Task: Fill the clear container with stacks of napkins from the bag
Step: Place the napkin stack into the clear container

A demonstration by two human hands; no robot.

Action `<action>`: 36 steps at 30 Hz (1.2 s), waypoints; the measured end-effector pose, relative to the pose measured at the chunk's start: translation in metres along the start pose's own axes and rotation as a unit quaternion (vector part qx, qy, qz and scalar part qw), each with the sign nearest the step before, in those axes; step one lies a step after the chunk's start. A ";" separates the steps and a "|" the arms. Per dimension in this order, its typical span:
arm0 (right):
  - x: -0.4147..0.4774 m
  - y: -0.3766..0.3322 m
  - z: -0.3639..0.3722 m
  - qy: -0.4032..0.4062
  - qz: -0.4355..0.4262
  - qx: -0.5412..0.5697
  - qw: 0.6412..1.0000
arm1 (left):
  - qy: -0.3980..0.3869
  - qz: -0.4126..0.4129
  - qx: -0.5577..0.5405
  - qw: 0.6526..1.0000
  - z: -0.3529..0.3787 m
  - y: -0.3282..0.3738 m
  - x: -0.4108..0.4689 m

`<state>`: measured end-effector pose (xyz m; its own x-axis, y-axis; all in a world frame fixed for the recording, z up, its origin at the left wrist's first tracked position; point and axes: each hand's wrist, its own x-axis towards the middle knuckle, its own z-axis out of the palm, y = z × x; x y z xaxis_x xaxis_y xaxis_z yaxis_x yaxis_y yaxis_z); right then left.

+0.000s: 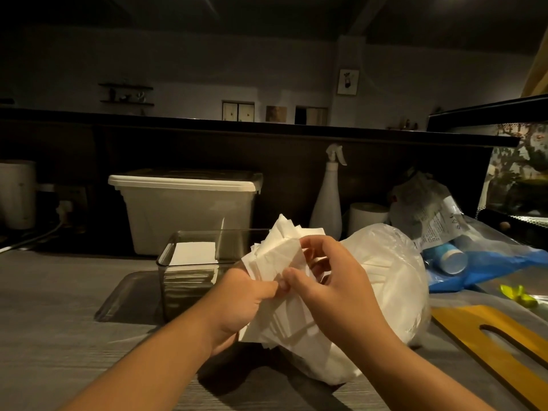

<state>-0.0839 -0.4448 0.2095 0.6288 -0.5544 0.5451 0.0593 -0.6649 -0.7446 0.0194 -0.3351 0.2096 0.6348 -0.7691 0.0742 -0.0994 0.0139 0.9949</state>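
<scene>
A ragged stack of white napkins (278,262) is held above the counter, between the clear container (189,280) and the plastic bag (385,277). My left hand (240,301) grips the stack from below and the left. My right hand (329,280) pinches the stack's right side with thumb and fingers. The clear container stands just left of my hands and holds a flat pile of napkins (194,252) at its back left. The translucent white bag lies to the right, bulging with more napkins.
A lidded white bin (186,209) stands behind the container, a white spray bottle (327,197) beside it. At the right lie blue plastic (489,262) with a small capped bottle (450,258), a crumpled printed bag (424,206) and a yellow wooden board (498,342).
</scene>
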 end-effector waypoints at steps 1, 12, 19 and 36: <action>0.000 0.000 0.000 -0.002 0.001 0.006 1.000 | -0.002 -0.001 0.001 1.000 0.000 0.000 0.000; 0.002 0.005 -0.003 0.002 -0.006 -0.012 1.000 | -0.031 -0.003 -0.057 0.998 -0.005 0.001 0.002; 0.004 0.004 -0.008 -0.012 0.041 0.038 0.998 | -0.054 -0.043 -0.164 0.984 -0.006 0.000 0.004; 0.009 0.005 -0.019 -0.015 -0.060 0.010 0.998 | -0.010 -0.020 -0.071 0.997 -0.008 -0.001 0.006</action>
<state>-0.0923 -0.4626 0.2175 0.6399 -0.4556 0.6189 0.1510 -0.7151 -0.6825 0.0293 -0.3344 0.2097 0.6207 -0.7832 0.0349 0.0351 0.0723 0.9968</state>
